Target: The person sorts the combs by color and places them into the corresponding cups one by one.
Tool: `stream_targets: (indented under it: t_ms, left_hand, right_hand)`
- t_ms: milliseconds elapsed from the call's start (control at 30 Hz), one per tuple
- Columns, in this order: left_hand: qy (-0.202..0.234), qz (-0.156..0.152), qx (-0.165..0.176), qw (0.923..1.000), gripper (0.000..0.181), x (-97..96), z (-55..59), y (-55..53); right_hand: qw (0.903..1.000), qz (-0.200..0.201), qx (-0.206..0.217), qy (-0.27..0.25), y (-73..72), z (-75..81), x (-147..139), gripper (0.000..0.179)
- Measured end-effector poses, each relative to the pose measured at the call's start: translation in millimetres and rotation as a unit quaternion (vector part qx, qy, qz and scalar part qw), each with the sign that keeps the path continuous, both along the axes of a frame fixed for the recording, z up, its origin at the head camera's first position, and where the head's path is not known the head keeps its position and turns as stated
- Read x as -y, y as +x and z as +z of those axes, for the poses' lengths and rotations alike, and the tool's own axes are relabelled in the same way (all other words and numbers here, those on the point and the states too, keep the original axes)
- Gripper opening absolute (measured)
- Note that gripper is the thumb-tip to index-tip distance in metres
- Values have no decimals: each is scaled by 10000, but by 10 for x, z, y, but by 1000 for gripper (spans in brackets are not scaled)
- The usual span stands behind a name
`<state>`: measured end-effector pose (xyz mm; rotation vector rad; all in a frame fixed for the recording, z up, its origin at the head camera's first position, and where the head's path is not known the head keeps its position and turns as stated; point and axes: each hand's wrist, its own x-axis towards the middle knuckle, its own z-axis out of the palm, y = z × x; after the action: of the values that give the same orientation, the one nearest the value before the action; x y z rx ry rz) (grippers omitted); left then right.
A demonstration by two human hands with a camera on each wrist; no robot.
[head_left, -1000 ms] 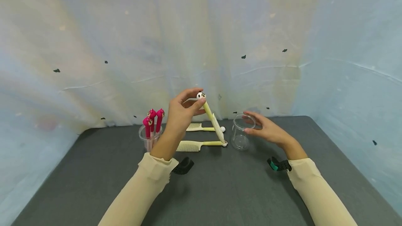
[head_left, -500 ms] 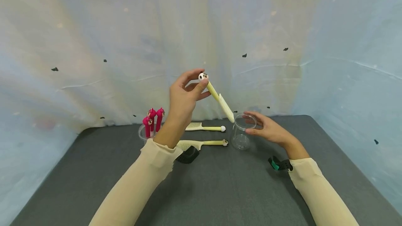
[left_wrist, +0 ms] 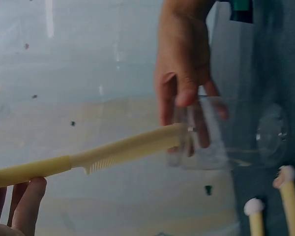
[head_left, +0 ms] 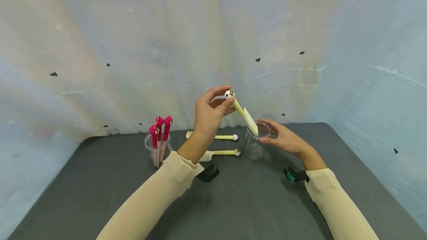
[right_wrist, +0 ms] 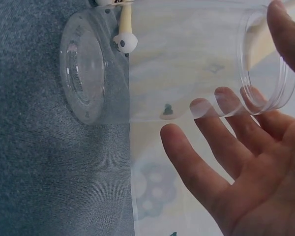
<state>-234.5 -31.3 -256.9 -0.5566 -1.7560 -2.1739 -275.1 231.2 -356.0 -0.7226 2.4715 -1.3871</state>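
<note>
Above grey table (head_left: 253, 203), left hand (head_left: 210, 115) pinches comb (head_left: 246, 116) slanting to jar (head_left: 254, 152) right hand (head_left: 283, 137) holds.

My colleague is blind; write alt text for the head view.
A left hand holds a yellow comb, its tip at the mouth of a clear jar, which the right hand holds. On the dark table are two more combs and a cup of pink-handled items.

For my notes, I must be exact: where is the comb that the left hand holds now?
In the head view, the comb slants right of centre, from the left hand down to the mouth of the clear jar.
</note>
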Motion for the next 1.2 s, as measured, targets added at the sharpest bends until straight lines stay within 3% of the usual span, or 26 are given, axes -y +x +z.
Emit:
stream_targets:
  t_ms: [400, 600, 933, 1200]
  left_hand:
    - [522, -7, 623, 9967, 34, -184, -343, -45]
    - [500, 63, 765, 9958, 33, -238, -498, -45]
    - [-326, 57, 959, 9948, 31, -354, -610, -71]
    - [-660, 63, 954, 9932, 29, -490, -708, -104]
  right_hand:
    - [9998, -114, -22, 130, -10, 6, -10, 74]
    - [9998, -102, 4, 173, -1, -3, 1, 75]
    - [9997, 77, -119, 196, -31, -16, 16, 73]
    - [9994, -161, -191, 246, -6, 2, -2, 72]
